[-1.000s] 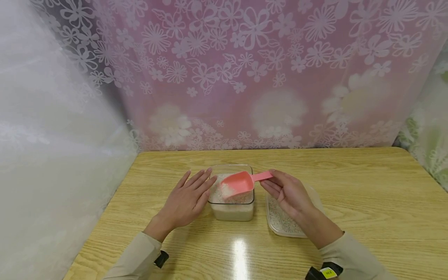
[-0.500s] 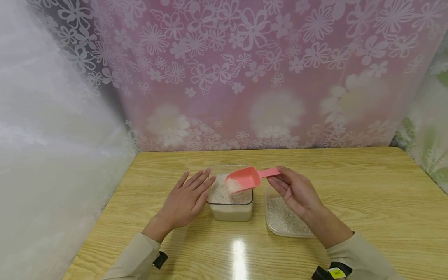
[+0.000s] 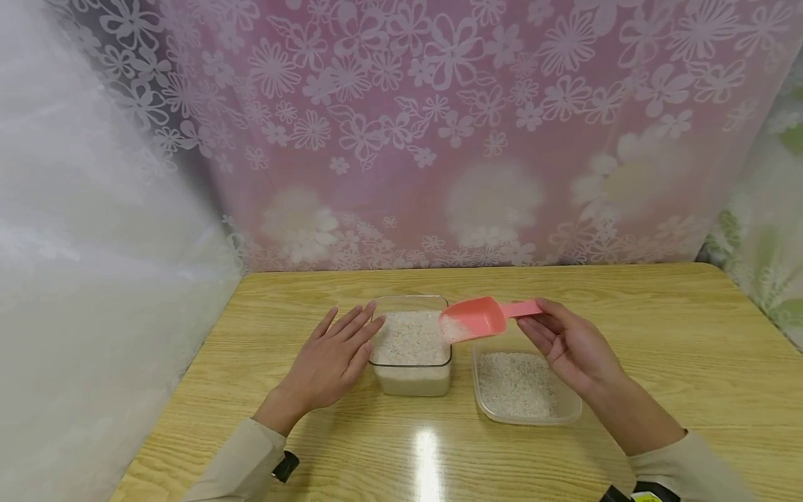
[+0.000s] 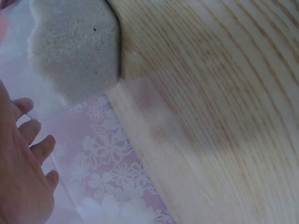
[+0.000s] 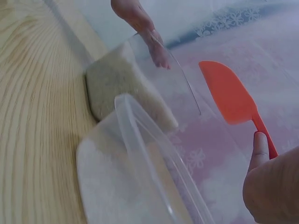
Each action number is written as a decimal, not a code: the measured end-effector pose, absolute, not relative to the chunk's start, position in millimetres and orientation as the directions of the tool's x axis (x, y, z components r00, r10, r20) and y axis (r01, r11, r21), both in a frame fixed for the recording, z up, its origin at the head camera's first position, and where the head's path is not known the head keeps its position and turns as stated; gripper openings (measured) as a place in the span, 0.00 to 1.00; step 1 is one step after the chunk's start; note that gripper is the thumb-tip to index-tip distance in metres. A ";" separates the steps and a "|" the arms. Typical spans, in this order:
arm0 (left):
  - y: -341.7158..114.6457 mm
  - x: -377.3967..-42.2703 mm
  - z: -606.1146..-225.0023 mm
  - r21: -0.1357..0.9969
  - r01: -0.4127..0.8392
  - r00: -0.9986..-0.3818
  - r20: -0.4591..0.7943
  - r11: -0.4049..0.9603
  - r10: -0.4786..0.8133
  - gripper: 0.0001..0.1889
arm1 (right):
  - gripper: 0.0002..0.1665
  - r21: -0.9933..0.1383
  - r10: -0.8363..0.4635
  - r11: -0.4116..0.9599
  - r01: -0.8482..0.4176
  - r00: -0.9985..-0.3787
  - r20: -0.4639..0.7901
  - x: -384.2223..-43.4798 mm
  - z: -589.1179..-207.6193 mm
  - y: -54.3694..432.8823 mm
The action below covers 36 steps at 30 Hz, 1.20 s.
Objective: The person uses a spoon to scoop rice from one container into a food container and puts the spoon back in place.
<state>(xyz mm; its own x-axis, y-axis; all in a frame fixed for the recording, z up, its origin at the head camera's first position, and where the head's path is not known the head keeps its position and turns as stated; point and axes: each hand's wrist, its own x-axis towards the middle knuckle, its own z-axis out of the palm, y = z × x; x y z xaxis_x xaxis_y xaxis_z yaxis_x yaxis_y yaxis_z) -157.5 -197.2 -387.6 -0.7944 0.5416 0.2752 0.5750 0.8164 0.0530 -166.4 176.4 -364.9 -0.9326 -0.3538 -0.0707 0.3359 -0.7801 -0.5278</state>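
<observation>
Pinches scoop point(image 3: 486, 317) with right hand point(image 3: 577, 352), above gap between box point(image 3: 410, 364) and tub point(image 3: 533, 421), toward far edge of counter point(image 3: 677, 348); rests left hand point(image 3: 335, 359), spread, holding nothing, against box. Might spill grains point(image 3: 453, 330) if tipped or bumped. In head view, shows grains; in right wrist view, hides them but shows scoop clear above tub

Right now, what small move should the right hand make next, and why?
Probably bring the scoop right, over the plastic box, before tipping: in the head view the right hand holds it across the gap beside the glass box, with grains at the scoop's lip.
</observation>
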 end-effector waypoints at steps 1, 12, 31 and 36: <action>-197.2 -157.6 -387.8 0.054 0.575 -0.795 0.274 0.816 0.542 0.26 | 0.15 -0.524 -0.360 -0.782 0.337 -0.931 -0.060 -165.9 -366.6 181.8; -197.1 -157.5 -387.9 0.056 0.582 -0.789 0.283 0.811 0.546 0.25 | 0.20 -0.460 -0.408 -0.806 0.371 -0.913 -0.021 -157.2 -386.5 244.3; -196.3 -157.0 -388.1 0.068 0.579 -0.793 0.278 0.813 0.541 0.25 | 0.23 -0.511 -0.381 -0.778 0.366 -0.921 -0.080 -139.6 -405.4 301.0; -196.4 -156.7 -387.6 0.068 0.577 -0.795 0.274 0.814 0.541 0.26 | 0.21 -0.587 -0.324 -0.744 0.318 -0.941 -0.099 -137.6 -405.3 304.7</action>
